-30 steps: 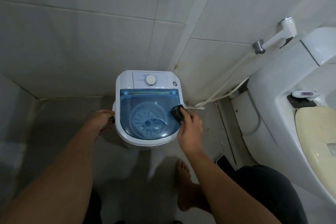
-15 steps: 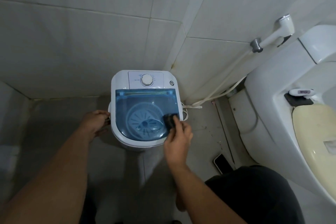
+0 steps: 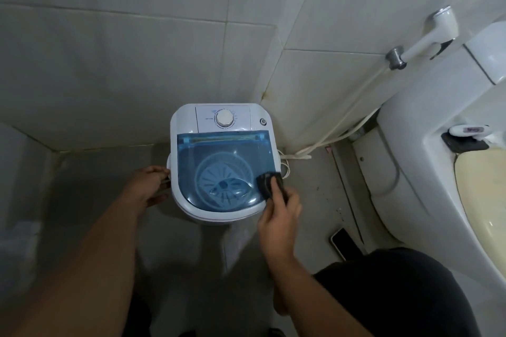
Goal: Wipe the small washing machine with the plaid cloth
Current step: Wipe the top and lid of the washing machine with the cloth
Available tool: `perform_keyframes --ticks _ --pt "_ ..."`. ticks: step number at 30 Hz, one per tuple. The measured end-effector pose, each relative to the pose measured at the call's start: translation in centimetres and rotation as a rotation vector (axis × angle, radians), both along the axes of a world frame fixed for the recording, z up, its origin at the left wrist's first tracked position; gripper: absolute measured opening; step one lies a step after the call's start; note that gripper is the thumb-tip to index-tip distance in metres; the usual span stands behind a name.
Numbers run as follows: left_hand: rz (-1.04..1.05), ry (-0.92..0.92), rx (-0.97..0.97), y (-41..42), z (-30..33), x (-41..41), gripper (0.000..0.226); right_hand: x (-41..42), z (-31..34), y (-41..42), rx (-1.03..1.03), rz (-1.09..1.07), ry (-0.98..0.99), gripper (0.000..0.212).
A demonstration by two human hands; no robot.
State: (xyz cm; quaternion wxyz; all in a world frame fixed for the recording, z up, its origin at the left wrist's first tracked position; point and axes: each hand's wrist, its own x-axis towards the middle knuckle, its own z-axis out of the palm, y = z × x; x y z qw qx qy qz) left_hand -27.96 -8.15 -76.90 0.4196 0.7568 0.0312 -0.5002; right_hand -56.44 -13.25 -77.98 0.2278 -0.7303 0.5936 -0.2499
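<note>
— So what is changed from half a second back?

— Little. The cloth (image 3: 269, 184) is still pressed on the near right corner of the washer (image 3: 221, 161), though it is shifted slightly toward the washer's right edge. The left hand (image 3: 149, 186) is kept at the washer's left side.

— How are the fingers set?

— The right hand (image 3: 279, 213) is closed on the cloth: its fingers (image 3: 275, 186) are laid together over the dark folded wad, pushing it onto the blue lid (image 3: 219, 156). The left hand's fingers are curled against the washer's left wall; what is gripped there cannot be told.

— And the cloth itself?

— It is found under the right fingertips, partly on the lid, partly on the washer's white rim. A phone (image 3: 342, 242) is seen on the floor to the washer's right.
</note>
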Motion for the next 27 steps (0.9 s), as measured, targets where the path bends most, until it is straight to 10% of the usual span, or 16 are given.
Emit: perform_keyframes --ticks 5,17,27 --pt "-0.004 0.009 -0.021 -0.1 0.1 -0.3 0.013 -0.2 0.2 5.8 0.019 0.168 -0.093 0.057" --pt "0.004 0.010 -0.045 0.0 0.1 -0.3 0.013 3.6 0.6 -12.4 0.170 -0.055 0.025 0.049" --pt "-0.012 0.028 -0.073 0.3 0.9 -0.1 0.014 0.4 -0.2 3.5 -0.148 0.341 0.218 0.068"
